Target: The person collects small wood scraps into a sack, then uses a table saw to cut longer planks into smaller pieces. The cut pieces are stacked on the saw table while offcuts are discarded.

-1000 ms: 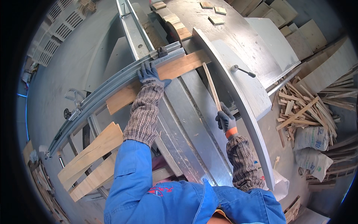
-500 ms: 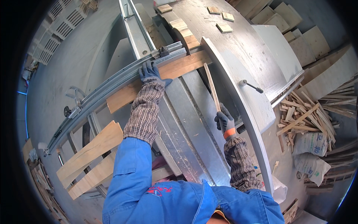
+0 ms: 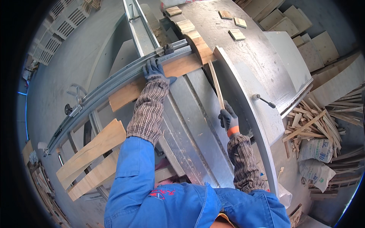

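Observation:
My left hand [image 3: 154, 69], in a grey-blue work glove, grips a long wooden board [image 3: 131, 94] against the metal fence [image 3: 110, 88] of a sliding table saw. Its fingers lie over the fence while the thumb stretches along the board. A gloved right hand [image 3: 229, 118] of mine is closed round the lower end of a thin wooden stick [image 3: 216, 84]. The far tip of this stick is by a small wooden block [image 3: 207, 56] at the board's right end. More blocks [image 3: 194, 35] run in a row beyond it. No blade can be made out.
Right of the stick curves a metal rip fence [image 3: 249, 98] with a lever [image 3: 263, 100]. Several square blocks [image 3: 236, 35] lie on the far table. Cut boards [image 3: 93, 146] rest at left. Scrap strips [image 3: 310, 121] and sacks [image 3: 315, 149] are on the floor at right.
The board's right end now shows a separate block beyond a dark gap, lengthening the row. My left hand and the fence have shifted slightly; the stick's tip is now beside that block.

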A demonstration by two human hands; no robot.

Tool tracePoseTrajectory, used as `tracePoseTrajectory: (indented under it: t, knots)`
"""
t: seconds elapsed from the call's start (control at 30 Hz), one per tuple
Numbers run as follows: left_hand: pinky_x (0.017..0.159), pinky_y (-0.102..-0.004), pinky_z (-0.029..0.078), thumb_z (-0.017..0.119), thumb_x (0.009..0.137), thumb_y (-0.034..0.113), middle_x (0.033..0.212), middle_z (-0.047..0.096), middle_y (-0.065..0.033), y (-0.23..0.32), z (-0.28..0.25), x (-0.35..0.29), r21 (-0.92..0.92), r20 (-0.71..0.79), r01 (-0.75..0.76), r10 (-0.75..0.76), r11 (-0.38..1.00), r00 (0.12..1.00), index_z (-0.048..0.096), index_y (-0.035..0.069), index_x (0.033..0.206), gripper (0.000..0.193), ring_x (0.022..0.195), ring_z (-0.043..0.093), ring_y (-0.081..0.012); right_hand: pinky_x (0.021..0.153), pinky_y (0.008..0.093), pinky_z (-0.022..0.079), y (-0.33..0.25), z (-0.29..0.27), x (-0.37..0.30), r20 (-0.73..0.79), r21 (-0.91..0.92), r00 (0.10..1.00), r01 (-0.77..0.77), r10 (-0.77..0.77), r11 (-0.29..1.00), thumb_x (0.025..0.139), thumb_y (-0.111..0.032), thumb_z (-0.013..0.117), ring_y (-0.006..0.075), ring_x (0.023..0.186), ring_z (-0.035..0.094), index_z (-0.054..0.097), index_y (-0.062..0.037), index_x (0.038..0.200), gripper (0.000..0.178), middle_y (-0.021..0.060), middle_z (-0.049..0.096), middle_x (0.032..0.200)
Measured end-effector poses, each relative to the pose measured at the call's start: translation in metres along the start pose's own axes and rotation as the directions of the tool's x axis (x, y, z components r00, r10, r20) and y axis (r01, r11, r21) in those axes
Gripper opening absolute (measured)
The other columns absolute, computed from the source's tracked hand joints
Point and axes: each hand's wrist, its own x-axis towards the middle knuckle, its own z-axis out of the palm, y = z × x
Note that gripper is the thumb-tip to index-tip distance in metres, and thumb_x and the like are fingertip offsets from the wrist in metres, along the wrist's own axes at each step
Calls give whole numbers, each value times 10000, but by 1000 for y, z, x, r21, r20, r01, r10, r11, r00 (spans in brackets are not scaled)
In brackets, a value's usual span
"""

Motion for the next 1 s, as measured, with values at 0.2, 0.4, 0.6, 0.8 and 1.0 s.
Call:
tracePoseTrajectory:
  t: [0.2,0.4,0.6,0.8,1.0]
  knots:
    - [1229,-518,29,646,717,753,1621,160,-122,2,-4,1,13,22,15,-16,1000,1000,230,87,1580,1167,1508,103,-308,433,247,361,2,6,-5,-37,58,999,-1,3,998,905,-188,645,98,504,487,463,-128,1503,628,48,613,728]
    - [1228,-522,3,638,721,760,1651,109,-142,-3,8,5,-20,53,-14,15,1000,998,168,91,1596,1198,1526,68,-325,438,238,363,32,-16,-39,-66,29,998,-8,9,1000,898,-172,650,99,501,490,446,-111,1509,646,52,615,734]
    - [1228,-529,-13,618,741,766,1657,99,-155,-9,14,0,-16,6,-71,71,997,997,175,96,1595,1172,1534,37,-341,405,247,340,41,-26,-67,-116,-17,993,-18,16,1000,895,-159,630,101,443,453,444,-110,1506,641,63,599,716]
    - [1222,-562,39,618,815,702,1664,83,-147,-22,47,-27,-8,-140,-247,244,969,960,280,157,1582,1000,1532,53,-321,401,250,335,48,-34,-80,-125,2,992,15,-15,1000,900,-168,631,101,444,451,417,-118,1525,662,61,599,720]
    - [1197,-520,236,661,887,513,1516,387,-79,-68,94,-37,-89,-138,-249,235,964,962,465,265,1480,672,1421,328,-311,417,243,361,61,-47,-105,-126,-61,991,41,-49,997,899,-191,631,99,474,471,414,-116,1527,669,60,604,741]
